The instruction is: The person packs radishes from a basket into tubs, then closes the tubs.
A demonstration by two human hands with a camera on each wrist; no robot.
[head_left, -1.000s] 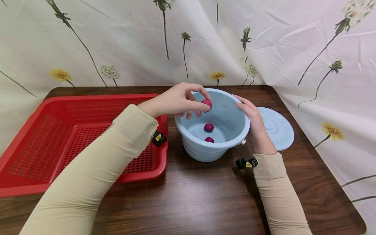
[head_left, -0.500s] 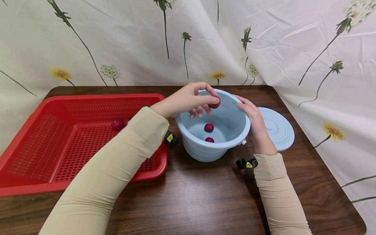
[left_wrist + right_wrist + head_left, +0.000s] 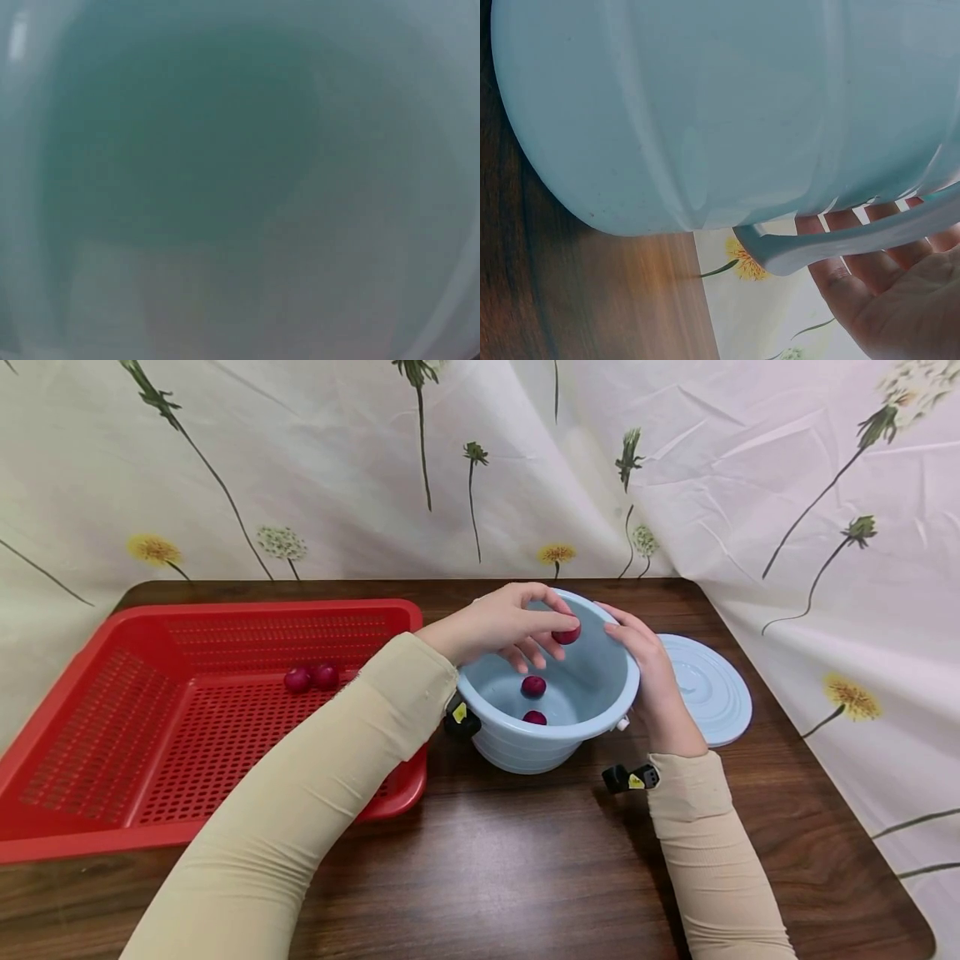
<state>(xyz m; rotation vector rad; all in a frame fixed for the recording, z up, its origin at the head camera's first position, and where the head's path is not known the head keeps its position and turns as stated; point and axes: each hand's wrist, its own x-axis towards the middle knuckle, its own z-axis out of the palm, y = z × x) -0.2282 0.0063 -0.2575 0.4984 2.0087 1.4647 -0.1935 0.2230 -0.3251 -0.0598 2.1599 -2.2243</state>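
1. The dark red fruit [image 3: 568,636] (perhaps a plum) is hanging from the left hand [image 3: 512,623], over the mouth of the blue bucket [image 3: 525,750].
2. It is probably weighing little, with firm flesh and a smooth skin that could slip or bruise under a hard squeeze; its widest part is offering the surest hold.
3. The left thumb and forefinger are pinching it, while the other fingers are hanging loosely spread below.
4. Beneath, an upper fruit [image 3: 533,686] and a lower fruit [image 3: 535,718] are lying apart inside the bucket.
5. The right hand [image 3: 658,681] is gripping the bucket's rim; the plastic is likely being stiff yet light.
6. Leftward, a red basket [image 3: 75,841] is holding two more fruits [image 3: 297,679]; rightward, a lid [image 3: 712,693] is lying on the table [image 3: 480,877].
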